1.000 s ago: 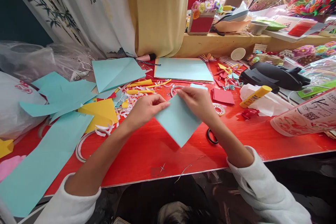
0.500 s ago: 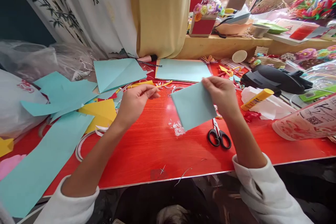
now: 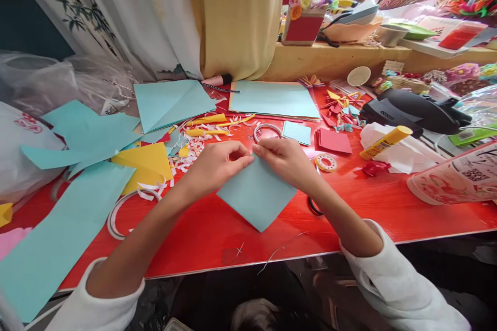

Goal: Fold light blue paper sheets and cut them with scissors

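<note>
A light blue paper square [image 3: 259,194] is turned cornerwise over the red table, one corner pointing at me. My left hand [image 3: 217,165] pinches it close to the far corner with thumb and forefinger. Beside it, my right hand [image 3: 285,160] grips the same corner, fingers bent over the right edge. The fingertips almost meet and hide that corner. Black-handled scissors [image 3: 313,207] lie mostly hidden beneath my right forearm. Just beyond the hands are a roll of tape [image 3: 267,132], a small stack of blue squares [image 3: 297,133] and red paper squares [image 3: 334,141].
Larger blue sheets [image 3: 275,98] lie at the back. Blue and yellow offcuts [image 3: 145,163] and white shreds cover the left side. On the right are a small yellow tape roll [image 3: 325,162], a glue stick [image 3: 386,142], a black device [image 3: 413,111] and a patterned cup [image 3: 454,181].
My left hand has come right and taken hold of the paper. My right hand has carried the square left and lower, turning it cornerwise. The small paper stacks behind are now uncovered.
</note>
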`<action>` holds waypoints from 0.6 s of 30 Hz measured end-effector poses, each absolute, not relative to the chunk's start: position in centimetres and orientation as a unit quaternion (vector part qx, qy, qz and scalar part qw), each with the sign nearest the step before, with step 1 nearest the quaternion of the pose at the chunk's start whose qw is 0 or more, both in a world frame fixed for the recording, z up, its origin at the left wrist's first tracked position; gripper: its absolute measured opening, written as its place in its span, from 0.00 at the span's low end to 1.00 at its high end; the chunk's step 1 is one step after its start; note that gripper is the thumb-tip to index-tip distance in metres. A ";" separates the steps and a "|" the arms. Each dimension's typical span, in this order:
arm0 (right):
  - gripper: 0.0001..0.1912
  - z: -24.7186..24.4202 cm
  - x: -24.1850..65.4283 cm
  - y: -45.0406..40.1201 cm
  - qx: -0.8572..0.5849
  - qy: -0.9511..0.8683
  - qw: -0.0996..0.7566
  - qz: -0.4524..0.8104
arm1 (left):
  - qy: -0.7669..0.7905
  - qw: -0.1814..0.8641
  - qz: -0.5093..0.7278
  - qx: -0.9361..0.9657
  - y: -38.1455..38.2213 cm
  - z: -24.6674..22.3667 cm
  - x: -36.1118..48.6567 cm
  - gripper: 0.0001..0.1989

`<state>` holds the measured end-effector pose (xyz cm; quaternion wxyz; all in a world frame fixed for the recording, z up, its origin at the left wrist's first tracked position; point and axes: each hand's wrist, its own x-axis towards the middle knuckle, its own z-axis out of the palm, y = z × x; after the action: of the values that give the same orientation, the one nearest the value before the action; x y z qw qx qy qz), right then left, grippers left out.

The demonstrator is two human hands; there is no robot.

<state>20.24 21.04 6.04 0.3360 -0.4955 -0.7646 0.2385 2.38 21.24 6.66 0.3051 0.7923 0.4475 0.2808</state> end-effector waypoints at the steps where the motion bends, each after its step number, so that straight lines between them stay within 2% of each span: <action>1: 0.21 6.0 20.4 21.2 -0.504 -0.758 0.341 0.235 | 0.452 0.319 0.277 0.785 21.2 6.5 2.4 0.13; 9: 0.19 5.7 22.2 22.4 -0.548 -0.710 0.397 0.195 | 0.460 0.369 0.254 0.767 21.0 6.5 1.9 0.15; 18: 0.19 5.6 22.8 22.9 -0.554 -0.705 0.404 0.183 | 0.440 0.432 0.181 0.766 20.3 8.7 0.5 0.14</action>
<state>22.75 22.93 5.59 0.4044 -0.5536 -0.7046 0.1831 0.49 20.26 8.71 0.4325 0.7660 0.4399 0.1810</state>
